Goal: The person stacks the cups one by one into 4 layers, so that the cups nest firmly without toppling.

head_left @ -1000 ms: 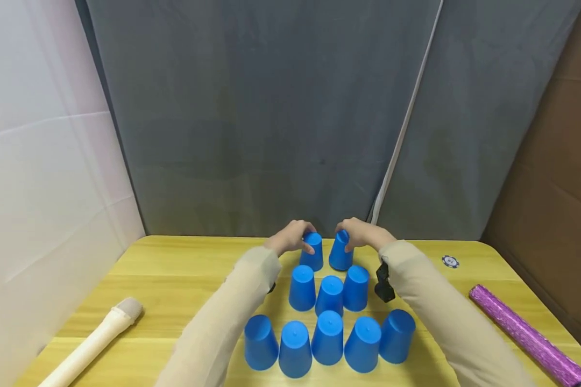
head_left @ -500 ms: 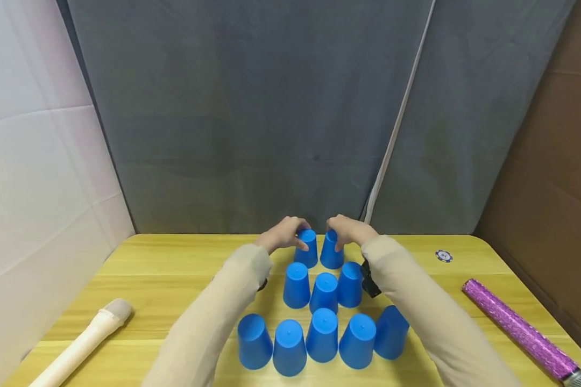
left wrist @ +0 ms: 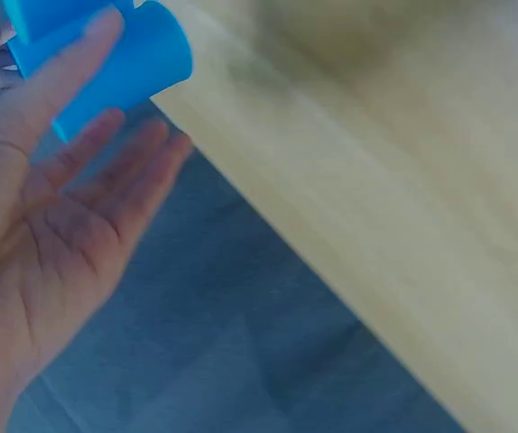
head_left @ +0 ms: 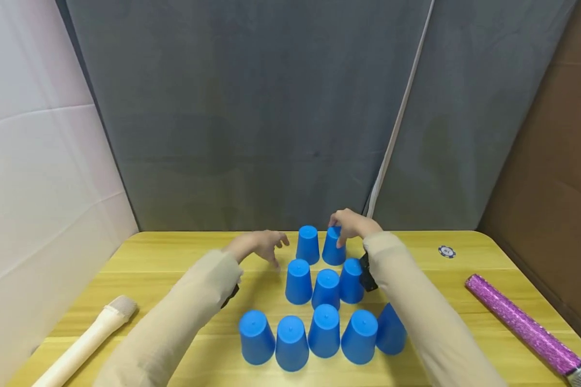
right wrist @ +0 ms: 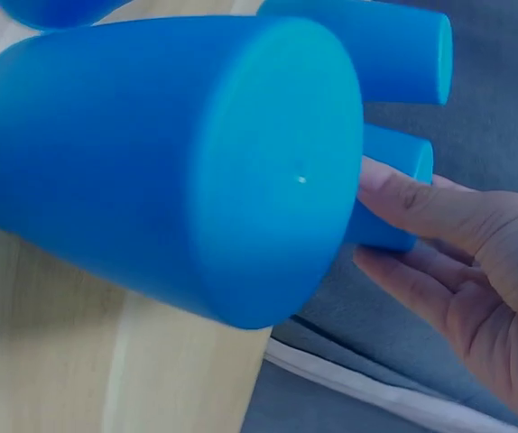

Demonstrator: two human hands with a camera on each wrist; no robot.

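The right grip (head_left: 351,226) holds the far right cup (head_left: 333,247). The left grip (head_left: 261,244) is let go, fingers loose, just left of the far left cup (head_left: 307,245).

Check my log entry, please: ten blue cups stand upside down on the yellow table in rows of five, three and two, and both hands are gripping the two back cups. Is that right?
Not quite. In the head view only the right hand touches a back cup. The left hand hangs open beside the other back cup, off it. The count, rows and yellow table stand.
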